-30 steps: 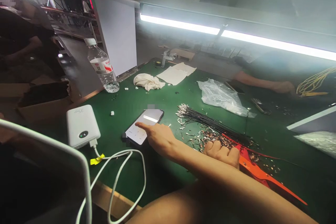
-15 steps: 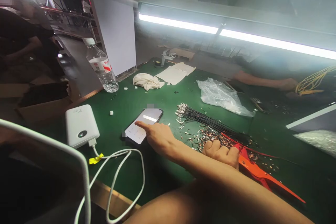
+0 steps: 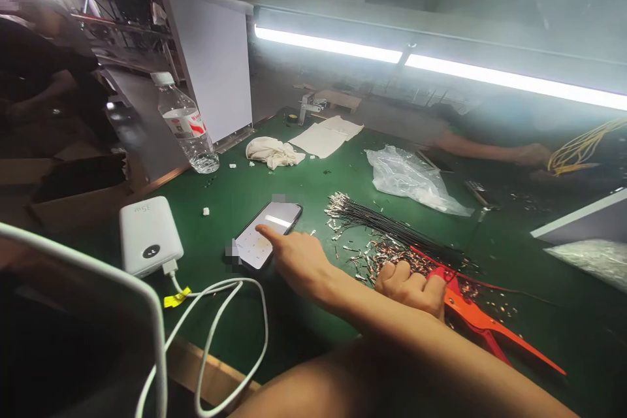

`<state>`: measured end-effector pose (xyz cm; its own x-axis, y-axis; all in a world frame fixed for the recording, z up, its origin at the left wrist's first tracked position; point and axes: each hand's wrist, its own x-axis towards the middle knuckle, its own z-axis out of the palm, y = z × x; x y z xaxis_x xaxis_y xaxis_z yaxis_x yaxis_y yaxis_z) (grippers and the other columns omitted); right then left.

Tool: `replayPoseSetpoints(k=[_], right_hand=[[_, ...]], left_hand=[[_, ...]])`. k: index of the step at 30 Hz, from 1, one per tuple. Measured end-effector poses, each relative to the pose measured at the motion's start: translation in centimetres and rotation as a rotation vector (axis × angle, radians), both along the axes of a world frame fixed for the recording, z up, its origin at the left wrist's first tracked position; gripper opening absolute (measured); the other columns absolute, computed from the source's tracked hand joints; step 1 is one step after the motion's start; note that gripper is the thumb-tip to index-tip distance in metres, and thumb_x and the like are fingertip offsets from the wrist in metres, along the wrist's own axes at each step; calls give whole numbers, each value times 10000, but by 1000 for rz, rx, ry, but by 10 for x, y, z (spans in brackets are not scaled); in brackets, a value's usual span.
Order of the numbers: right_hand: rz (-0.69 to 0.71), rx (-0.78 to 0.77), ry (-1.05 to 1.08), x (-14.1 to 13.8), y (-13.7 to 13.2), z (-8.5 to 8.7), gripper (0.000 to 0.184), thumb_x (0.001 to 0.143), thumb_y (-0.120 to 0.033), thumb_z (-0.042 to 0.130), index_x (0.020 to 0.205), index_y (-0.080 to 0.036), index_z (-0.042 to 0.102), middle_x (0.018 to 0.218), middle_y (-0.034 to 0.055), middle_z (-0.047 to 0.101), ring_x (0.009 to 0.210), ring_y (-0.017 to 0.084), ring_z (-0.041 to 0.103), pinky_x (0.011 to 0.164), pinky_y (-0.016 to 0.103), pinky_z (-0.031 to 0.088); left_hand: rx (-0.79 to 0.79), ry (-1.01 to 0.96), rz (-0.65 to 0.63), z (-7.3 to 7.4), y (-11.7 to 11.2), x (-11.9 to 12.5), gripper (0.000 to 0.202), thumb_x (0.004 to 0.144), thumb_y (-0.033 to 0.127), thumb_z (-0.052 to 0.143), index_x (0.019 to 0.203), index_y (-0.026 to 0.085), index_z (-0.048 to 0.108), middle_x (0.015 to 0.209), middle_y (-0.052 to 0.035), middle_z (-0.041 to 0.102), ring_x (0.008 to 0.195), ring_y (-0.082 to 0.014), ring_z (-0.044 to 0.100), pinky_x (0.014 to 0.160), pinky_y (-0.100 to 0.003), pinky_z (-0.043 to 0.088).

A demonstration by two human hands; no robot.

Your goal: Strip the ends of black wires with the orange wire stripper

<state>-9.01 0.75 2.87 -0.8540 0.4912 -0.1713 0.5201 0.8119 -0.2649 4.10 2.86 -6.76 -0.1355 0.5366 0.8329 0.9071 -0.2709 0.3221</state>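
Observation:
My right hand reaches across over my left forearm, index finger stretched out onto the lit screen of a phone and the other fingers curled. The screen shows rows of what look like number keys. My left hand is closed, knuckles up, on the table; what it grips, if anything, is hidden. Against its thumb side lies a red-orange plier-like tool with long handles. A bundle of black wires with metal terminals lies beyond that hand, among loose terminals and cut bits. A red wire runs off to the right.
On the left are a white power bank, its looped white cable and a water bottle. A cloth, paper and a plastic bag lie farther back. Another person's arm is beyond, near yellow wires.
My right index fingertip has shifted slightly to the right on the phone's screen. My left hand and the tool stay put; the whole view has moved a little.

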Motion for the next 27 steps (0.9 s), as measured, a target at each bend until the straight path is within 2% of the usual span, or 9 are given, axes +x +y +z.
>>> replayPoseSetpoints(k=[3, 10, 18, 27], right_hand=[[-48, -21, -19, 6, 0, 4, 662, 878, -121, 404, 1502, -319, 304, 995, 61, 739, 860, 219, 693, 740, 296, 471], [-58, -37, -33, 5, -3, 4, 594, 906, -135, 371, 1443, -386, 410, 999, 38, 746, 852, 207, 699, 752, 295, 473], [-25, -16, -31, -1, -4, -1, 552, 879, -142, 405, 1376, -361, 507, 933, 42, 759, 826, 218, 709, 717, 300, 484], [-5, 34, 18, 2, -5, -3, 562, 848, -120, 379, 1341, -338, 536, 892, 72, 762, 783, 259, 721, 624, 313, 477]], left_hand=[[47, 16, 3, 8, -4, -4, 187, 686, 206, 687, 596, 205, 522, 465, 4, 509, 541, -154, 464, 547, -330, 181], [67, 30, -23, 19, -12, -13, 188, 694, 195, 674, 604, 199, 508, 491, 19, 515, 555, -149, 468, 550, -323, 194], [44, 33, -25, 17, -11, -11, 199, 711, 200, 664, 602, 197, 498, 484, 13, 509, 543, -147, 469, 554, -320, 175], [66, 33, -14, 15, -10, -10, 195, 710, 218, 680, 616, 204, 509, 487, 15, 501, 557, -152, 443, 564, -324, 178]])
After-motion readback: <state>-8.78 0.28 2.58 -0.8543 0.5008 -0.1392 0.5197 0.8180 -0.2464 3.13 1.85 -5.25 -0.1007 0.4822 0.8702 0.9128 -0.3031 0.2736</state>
